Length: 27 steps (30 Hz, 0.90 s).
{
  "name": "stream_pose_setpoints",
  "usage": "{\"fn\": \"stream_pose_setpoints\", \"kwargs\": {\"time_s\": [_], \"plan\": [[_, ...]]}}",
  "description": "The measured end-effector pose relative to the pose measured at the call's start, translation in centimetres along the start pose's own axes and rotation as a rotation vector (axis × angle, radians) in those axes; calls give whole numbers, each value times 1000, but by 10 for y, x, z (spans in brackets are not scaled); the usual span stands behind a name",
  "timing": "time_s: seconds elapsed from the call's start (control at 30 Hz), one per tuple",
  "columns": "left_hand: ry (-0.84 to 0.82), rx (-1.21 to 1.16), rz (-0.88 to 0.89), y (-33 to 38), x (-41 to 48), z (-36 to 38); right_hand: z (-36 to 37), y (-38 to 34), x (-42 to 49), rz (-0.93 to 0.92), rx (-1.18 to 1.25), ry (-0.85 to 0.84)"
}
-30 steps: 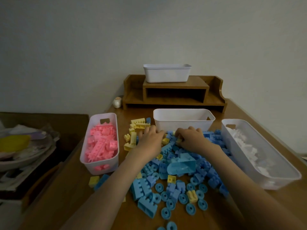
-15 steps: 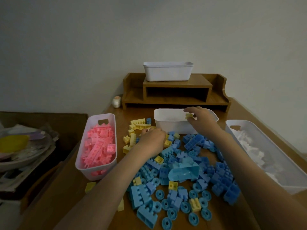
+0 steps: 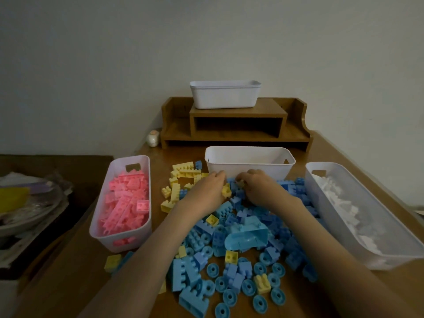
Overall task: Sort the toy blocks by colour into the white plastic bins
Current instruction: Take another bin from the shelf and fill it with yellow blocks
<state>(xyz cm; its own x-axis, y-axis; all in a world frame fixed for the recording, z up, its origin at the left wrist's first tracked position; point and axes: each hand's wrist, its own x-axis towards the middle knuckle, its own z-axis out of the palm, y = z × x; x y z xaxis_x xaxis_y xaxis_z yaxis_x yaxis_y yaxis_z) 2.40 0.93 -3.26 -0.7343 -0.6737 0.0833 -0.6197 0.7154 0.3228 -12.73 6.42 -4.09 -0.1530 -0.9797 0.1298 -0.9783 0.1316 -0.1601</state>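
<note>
A heap of blue blocks (image 3: 246,237), with a few yellow ones mixed in, covers the wooden table (image 3: 75,271). More yellow blocks (image 3: 181,174) lie in a cluster left of the middle white bin (image 3: 250,165). My left hand (image 3: 205,191) is curled over the far edge of the heap and holds a yellow block (image 3: 226,191) at its thumb side. Just right of it, my right hand (image 3: 260,190) pinches a small pale yellow block with its curled fingertips, close to the bin's front wall. The left bin (image 3: 115,165) holds pink blocks. The right bin (image 3: 330,203) holds white blocks.
A wooden desk shelf (image 3: 236,127) stands at the back with another white bin (image 3: 224,95) on top. A small figurine (image 3: 153,138) sits at its left foot. Off the table's left side lies a pile of clutter (image 3: 25,203). Blue wheel pieces (image 3: 249,286) lie at the near edge.
My right hand has come back from over the middle bin down to the heap's far edge, beside my left hand. My left hand has stayed at the same spot.
</note>
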Motion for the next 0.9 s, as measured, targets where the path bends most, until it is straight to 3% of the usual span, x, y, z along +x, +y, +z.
{"fn": "stream_pose_setpoints", "kwargs": {"time_s": [0.2, 0.33, 0.4, 0.53, 0.6, 0.77, 0.9], "plan": [[112, -124, -137, -7, -4, 0, 6, 1, -6, -9, -57, 111], [241, -399, -246, -2, -5, 4, 4, 3, -7, -27, -9, 132], [267, -681, -297, 2, -5, 1, 3, 5, -8, -17, 125, 176], [152, -1701, -532, 4, -3, -12, -2, 7, -11, -19, 374, 375], [113, -1989, -562, 2, -5, -15, -7, 2, -15, -7, 487, 361], [37, -2059, -516, 2, -7, -15, -16, -20, -19, 97, 1033, 176], [36, -2001, -515, 2, -7, -14, -12, -24, -21, 92, 1215, 37]]}}
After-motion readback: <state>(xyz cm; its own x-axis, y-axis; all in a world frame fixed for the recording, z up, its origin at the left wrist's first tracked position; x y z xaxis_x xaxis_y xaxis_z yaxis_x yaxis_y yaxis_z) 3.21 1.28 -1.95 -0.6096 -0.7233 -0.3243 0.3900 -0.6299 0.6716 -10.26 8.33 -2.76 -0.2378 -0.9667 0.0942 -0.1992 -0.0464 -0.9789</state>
